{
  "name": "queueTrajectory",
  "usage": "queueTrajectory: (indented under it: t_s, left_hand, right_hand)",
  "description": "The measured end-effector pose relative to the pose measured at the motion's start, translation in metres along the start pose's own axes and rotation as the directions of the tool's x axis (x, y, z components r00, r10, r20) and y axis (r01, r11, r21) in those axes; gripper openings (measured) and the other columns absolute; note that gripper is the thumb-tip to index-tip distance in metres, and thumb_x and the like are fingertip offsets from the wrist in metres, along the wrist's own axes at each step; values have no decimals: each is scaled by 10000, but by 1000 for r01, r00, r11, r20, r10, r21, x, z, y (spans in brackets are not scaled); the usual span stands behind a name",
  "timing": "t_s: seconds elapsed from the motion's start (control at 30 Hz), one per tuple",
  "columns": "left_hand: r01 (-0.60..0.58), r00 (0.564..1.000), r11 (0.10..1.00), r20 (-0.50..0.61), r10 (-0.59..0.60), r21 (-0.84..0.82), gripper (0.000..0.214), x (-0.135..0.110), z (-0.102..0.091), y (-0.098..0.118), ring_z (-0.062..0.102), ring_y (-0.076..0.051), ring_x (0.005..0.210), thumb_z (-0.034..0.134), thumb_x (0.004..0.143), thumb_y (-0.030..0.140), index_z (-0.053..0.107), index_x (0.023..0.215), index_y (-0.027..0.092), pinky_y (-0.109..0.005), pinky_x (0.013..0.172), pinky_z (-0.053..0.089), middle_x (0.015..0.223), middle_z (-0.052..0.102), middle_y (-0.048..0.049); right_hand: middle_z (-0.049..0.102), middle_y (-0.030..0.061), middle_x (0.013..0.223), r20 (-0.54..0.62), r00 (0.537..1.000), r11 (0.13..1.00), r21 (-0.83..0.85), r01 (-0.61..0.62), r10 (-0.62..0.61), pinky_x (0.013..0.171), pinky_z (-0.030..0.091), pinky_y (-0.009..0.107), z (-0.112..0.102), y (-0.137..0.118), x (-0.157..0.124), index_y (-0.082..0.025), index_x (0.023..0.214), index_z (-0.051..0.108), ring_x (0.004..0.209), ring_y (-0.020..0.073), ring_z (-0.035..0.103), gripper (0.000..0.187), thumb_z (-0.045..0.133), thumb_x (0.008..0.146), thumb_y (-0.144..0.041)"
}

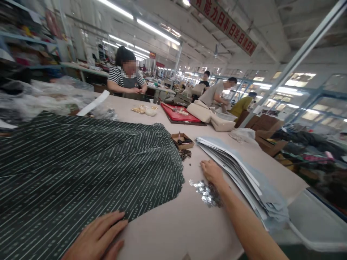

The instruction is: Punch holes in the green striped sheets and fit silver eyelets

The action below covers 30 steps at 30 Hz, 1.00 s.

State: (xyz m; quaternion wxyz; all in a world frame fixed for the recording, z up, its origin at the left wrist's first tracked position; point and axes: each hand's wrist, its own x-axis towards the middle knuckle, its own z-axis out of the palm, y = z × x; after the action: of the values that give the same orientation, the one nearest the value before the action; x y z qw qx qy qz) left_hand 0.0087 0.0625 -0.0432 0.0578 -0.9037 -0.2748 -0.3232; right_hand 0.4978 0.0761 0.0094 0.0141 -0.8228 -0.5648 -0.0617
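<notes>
Left hand (pixel 99 233) palm-down, right hand (pixel 212 171) farther forward.

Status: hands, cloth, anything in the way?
Left hand open at near edge of dark, white-striped fabric. Right hand just beyond small shiny silver discs, grip unclear. Possible obstruction: stacked white and pale-blue sheets close beside it.

1. Ceiling tubes (pixel 158 31) are glowing white overhead, and windows (pixel 300 78) are shining brightly at the right.
2. The pale tabletop (pixel 159 234) is catching soft, even light, while the striped fabric (pixel 94 169) is looking dark.
3. Metal discs (pixel 207 198) are throwing back small glints.
4. Blur is softening the plastic bags (pixel 51 95) and the heaped cloth (pixel 309 144) (pixel blocks are covering faces (pixel 131 68)).
5. Wide-angle distortion is stretching the edges, and a post (pixel 292 64) is appearing slanted.
</notes>
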Motion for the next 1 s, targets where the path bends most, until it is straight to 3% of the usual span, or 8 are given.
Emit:
queueTrajectory:
  t_s: [0.1, 0.2, 0.33, 0.43, 0.7, 0.87, 1.0]
  left_hand:
    - [151, 986, 988, 71, -152, 10, 317, 24, -25, -11, 678, -174, 1080, 442, 1019, 380, 630, 1254, 282, -268, 934, 583, 1248, 680, -6]
    - [316, 944, 940, 56, -325, 132, 335, 45, -39, -47, 625, -243, 1170, 412, 1012, 311, 628, 1241, 195, -402, 1048, 537, 1274, 657, -82]
    - [396, 900, 891, 97, -425, 223, 332, 61, -42, -98, 575, -284, 1221, 525, 946, 214, 609, 1264, 168, -453, 1081, 502, 1308, 634, -112]
    - [427, 876, 868, 121, -466, 256, 354, 70, -39, -115, 575, -291, 1192, 590, 912, 180, 606, 1265, 182, -453, 1051, 508, 1294, 639, -104]
    - [445, 858, 845, 130, -497, 295, 271, 80, -44, -107, 550, -284, 1113, 656, 897, 160, 631, 1165, 187, -401, 987, 512, 1177, 645, -83]
    - [455, 857, 840, 109, -503, 295, 171, 79, -47, -100, 543, -282, 1059, 669, 887, 163, 633, 1054, 178, -411, 956, 520, 1111, 632, -87]
    - [451, 866, 848, 95, -491, 279, 99, 76, -48, -94, 525, -292, 1136, 611, 919, 155, 623, 1014, 180, -414, 986, 508, 1235, 592, -108]
  right_hand:
    - [728, 130, 1206, -32, 987, 978, 135, 159, -156, 1049, 480, 362, 3, -11, 8, -178, 1243, 705, 1147, 223, 662, 373, 417, 1020, -260]
    - [746, 83, 1216, -49, 954, 922, 245, 300, -297, 1039, 497, 350, 9, -20, 17, -218, 1183, 746, 1133, 219, 686, 379, 433, 971, -253]
    - [790, 85, 1087, -68, 931, 884, 295, 362, -359, 970, 543, 395, 14, -23, 21, -239, 1003, 795, 1017, 257, 736, 340, 474, 898, -270]
    - [801, 97, 1000, -65, 927, 879, 301, 370, -368, 903, 563, 391, 12, -22, 22, -227, 912, 783, 932, 266, 751, 322, 473, 883, -308]
    - [783, 82, 907, -72, 937, 886, 308, 346, -341, 832, 550, 355, 10, -34, 13, -252, 825, 716, 863, 249, 735, 250, 476, 848, -317]
    - [771, 128, 958, -141, 966, 900, 353, 254, -218, 847, 553, 393, 9, -42, -4, -230, 843, 676, 895, 276, 733, 291, 427, 853, -381]
    - [777, 124, 975, -189, 978, 896, 414, 162, -89, 810, 568, 398, 0, -51, -26, -230, 914, 671, 892, 283, 740, 371, 393, 881, -472]
